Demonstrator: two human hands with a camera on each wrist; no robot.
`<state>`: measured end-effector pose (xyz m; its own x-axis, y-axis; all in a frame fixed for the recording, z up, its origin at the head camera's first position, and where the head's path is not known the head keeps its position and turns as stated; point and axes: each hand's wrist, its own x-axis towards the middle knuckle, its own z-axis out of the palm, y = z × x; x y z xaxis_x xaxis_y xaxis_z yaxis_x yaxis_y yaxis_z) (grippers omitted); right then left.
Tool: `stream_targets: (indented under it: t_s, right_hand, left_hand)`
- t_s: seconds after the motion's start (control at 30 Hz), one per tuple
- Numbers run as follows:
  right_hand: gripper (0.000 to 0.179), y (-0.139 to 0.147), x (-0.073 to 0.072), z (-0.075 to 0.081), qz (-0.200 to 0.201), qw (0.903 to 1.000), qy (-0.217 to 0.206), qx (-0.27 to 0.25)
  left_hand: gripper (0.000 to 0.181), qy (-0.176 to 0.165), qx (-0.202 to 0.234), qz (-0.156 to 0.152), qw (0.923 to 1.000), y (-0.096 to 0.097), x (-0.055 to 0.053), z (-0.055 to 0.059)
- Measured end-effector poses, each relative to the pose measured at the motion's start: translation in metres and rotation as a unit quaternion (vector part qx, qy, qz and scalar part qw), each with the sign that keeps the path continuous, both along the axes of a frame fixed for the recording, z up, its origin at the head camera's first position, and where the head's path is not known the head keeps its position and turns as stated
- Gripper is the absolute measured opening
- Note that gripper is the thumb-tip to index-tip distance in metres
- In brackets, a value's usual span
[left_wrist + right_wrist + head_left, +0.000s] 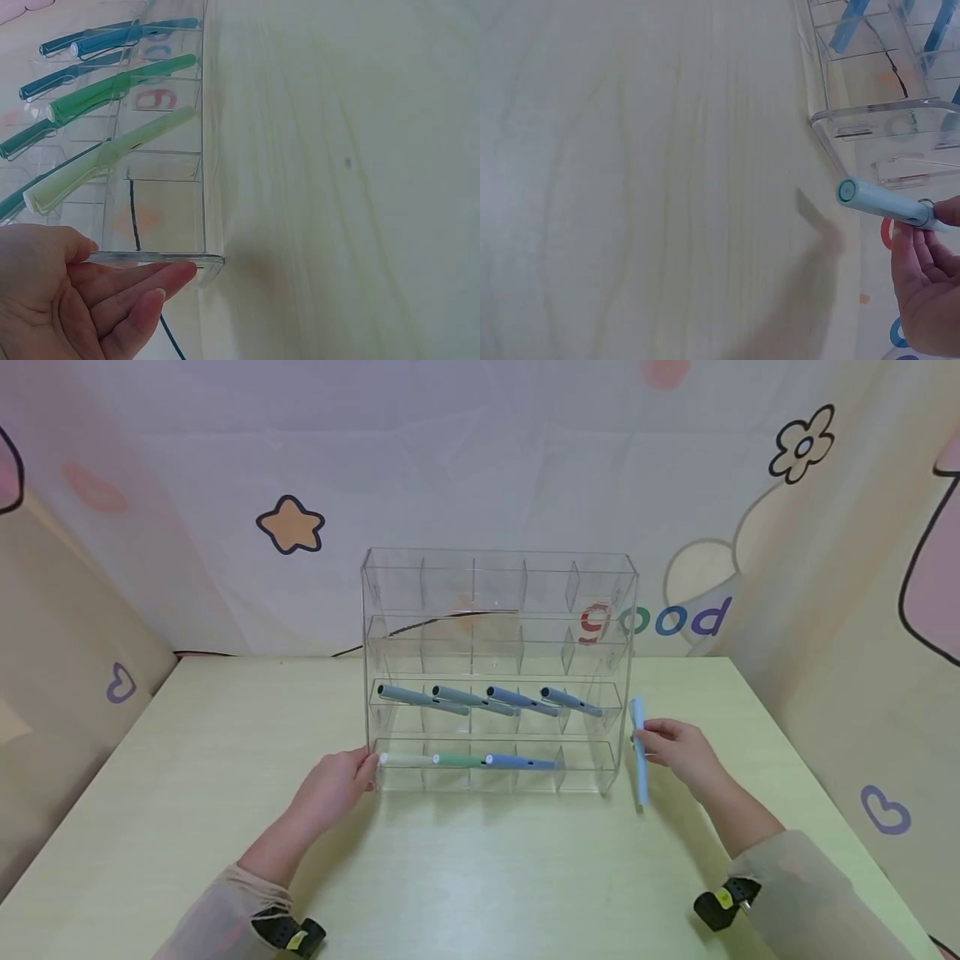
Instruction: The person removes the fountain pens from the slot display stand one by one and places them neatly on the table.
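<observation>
A clear acrylic pen rack [493, 675] with stepped tiers stands upright on the table. At its lower left side, my left hand [341, 781] grips the side edge, thumb and fingers at the panel in the left wrist view. To the right of the rack, my right hand [678, 750] pinches a light blue pen [640, 768] between thumb and fingers, its rounded end jutting past them in the right wrist view. The bottom tier holds a pale green pen [405, 760], a green pen [459, 761] and a blue pen [521, 762], side by side in separate slots.
Several bluish pens, one a dark blue pen [517, 698], lean in the tier above. The top two tiers show no pens. A pale wood-look table [480, 877] lies beneath, with a printed cloth backdrop [480, 460] behind it and at both sides.
</observation>
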<state>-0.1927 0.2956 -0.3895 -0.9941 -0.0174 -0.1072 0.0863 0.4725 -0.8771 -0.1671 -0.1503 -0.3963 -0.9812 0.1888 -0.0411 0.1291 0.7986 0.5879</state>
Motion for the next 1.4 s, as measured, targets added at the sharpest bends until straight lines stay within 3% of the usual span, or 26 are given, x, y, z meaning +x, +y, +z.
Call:
stream_targets:
  t_s: [0.27, 0.6, 0.83, 1.23, 1.4]
  right_hand:
    - [0.046, -0.001, -0.012, -0.012, 0.02, 0.9985, -0.05, -0.003]
    - [0.044, -0.004, -0.025, -0.014, 0.013, 0.9944, -0.067, 0.082]
    - [0.038, -0.004, -0.028, -0.022, 0.024, 0.9927, -0.065, 0.099]
    - [0.034, -0.009, -0.028, -0.024, 0.023, 0.9872, -0.056, 0.148]
    - [0.034, -0.011, -0.03, -0.026, 0.023, 0.9858, -0.048, 0.159]
  left_hand:
    - [0.028, 0.007, -0.004, -0.004, 1.0, -0.002, -0.001, -0.002]
    - [0.027, -0.012, 0.006, -0.011, 0.9999, -0.001, -0.006, 0.0]
    - [0.029, -0.05, 0.035, -0.004, 0.9981, -0.002, -0.005, 0.0]
    - [0.029, -0.051, 0.035, 0.0, 0.9981, -0.001, -0.005, -0.002]
    - [0.028, -0.036, 0.021, -0.006, 0.9991, -0.002, -0.003, 0.0]
